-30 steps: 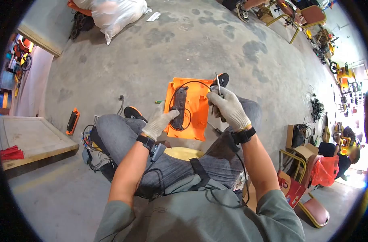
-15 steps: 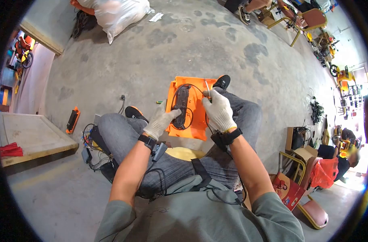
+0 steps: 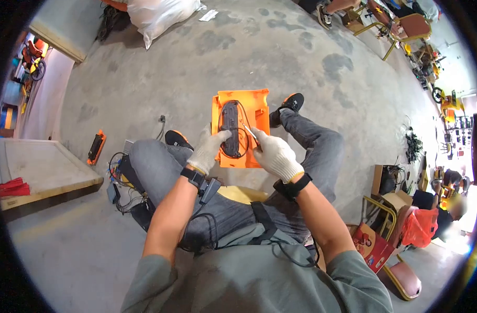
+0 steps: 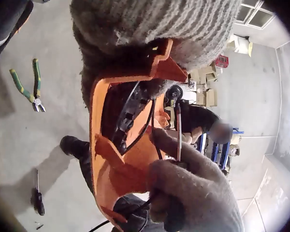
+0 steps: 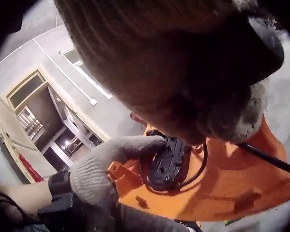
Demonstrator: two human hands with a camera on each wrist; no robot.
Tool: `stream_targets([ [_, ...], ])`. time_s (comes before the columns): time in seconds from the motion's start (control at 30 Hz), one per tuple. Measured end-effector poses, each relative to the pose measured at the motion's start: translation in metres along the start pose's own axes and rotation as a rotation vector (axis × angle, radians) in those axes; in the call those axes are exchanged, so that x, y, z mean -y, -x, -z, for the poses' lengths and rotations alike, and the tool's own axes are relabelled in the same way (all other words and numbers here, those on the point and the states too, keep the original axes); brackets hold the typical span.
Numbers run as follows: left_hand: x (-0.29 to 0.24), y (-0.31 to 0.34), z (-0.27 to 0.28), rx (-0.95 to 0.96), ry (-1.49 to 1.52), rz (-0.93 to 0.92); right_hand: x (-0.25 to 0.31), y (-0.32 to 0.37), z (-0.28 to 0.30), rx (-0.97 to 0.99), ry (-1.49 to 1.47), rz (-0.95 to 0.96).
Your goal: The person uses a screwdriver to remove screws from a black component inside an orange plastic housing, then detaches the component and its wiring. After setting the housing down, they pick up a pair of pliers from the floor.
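Note:
My gloved left hand (image 3: 206, 148) grips the left edge of an orange plastic cover (image 3: 251, 96), its thumb resting on a long black plastic part (image 3: 230, 125) set inside. A thin black cable (image 5: 204, 166) loops around that part. The gloved right hand (image 3: 276, 156) holds a screwdriver (image 4: 179, 130) by its handle, mostly hidden in the fist. In the head view the bare metal shaft points up and left over the cover, close to the cable loop. The right hand's fingers are at the cover's right side.
Pliers with green-yellow handles (image 4: 26, 87) and a second screwdriver (image 4: 38, 195) lie on the concrete floor. An orange-and-black part (image 3: 96, 148) lies at left, near a wooden panel (image 3: 50, 161). My legs are spread around the work. Chairs and boxes stand at right.
The right hand has moved left and lower, bringing the screwdriver from beside the cover to over it. Its shaft now leans left. The left hand keeps its grip while the cover has shifted slightly.

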State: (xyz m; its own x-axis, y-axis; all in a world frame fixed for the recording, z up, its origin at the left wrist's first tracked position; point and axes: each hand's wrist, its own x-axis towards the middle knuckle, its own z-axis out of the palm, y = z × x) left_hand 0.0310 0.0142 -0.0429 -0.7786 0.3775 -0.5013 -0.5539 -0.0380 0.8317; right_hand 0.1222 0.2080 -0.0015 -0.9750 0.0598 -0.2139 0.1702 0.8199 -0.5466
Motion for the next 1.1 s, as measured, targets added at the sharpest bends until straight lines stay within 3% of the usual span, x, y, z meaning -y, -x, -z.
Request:
stream_targets([
  [0.3, 0.010, -0.015, 0.019, -0.051, 0.294, 0.051, -0.013, 0.009, -0.004, -0.063, -0.079, 0.096],
  [0.53, 0.005, -0.018, 0.030, -0.204, 0.341, 0.004, -0.016, 0.009, 0.012, 0.018, -0.098, 0.175],
  [0.57, 0.007, -0.022, 0.033, -0.180, 0.435, -0.036, -0.015, 0.009, 0.017, 0.111, -0.064, 0.120],
  [0.7, 0.007, -0.026, 0.040, -0.270, 0.456, -0.023, -0.012, 0.013, 0.016, 0.159, -0.126, 0.104],
  [0.97, 0.001, -0.024, 0.036, -0.314, 0.561, -0.061, -0.005, 0.016, 0.008, -0.004, 0.005, 0.228],
  [1.1, -0.007, -0.020, 0.035, -0.293, 0.622, -0.029, -0.003, 0.020, 0.007, -0.047, 0.046, 0.182],
])
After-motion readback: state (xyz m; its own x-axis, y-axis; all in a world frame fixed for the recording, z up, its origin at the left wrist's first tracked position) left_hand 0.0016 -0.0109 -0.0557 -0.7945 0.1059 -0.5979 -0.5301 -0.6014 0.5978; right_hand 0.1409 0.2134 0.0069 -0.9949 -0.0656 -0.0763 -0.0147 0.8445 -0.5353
